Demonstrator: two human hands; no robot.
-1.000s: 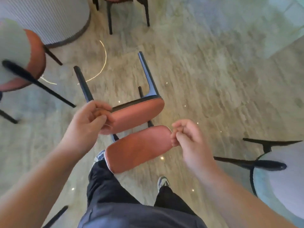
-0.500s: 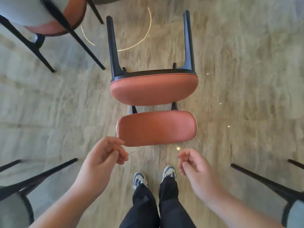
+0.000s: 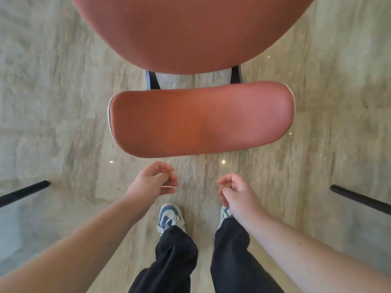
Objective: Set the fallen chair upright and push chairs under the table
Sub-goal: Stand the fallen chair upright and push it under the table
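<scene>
The orange chair lies close below me on the pale stone floor. Its padded backrest fills the middle of the view. The wide seat spans the top, joined to the backrest by two black struts. Its legs are out of view. My left hand hovers just short of the backrest's near edge, with empty, loosely curled fingers that stay apart. My right hand hangs a little lower and to the right, curled into a loose, empty fist. Neither hand touches the chair.
A black leg of another chair reaches in from the left edge, and a second black chair leg comes in from the right. My feet in blue-and-white sneakers stand just behind my hands. No table is in view.
The view has dropped much closer to the chair, so the seat and backrest look far larger and the legs have left the frame. One second ago my hands overlapped the chair; they now hang apart from it.
</scene>
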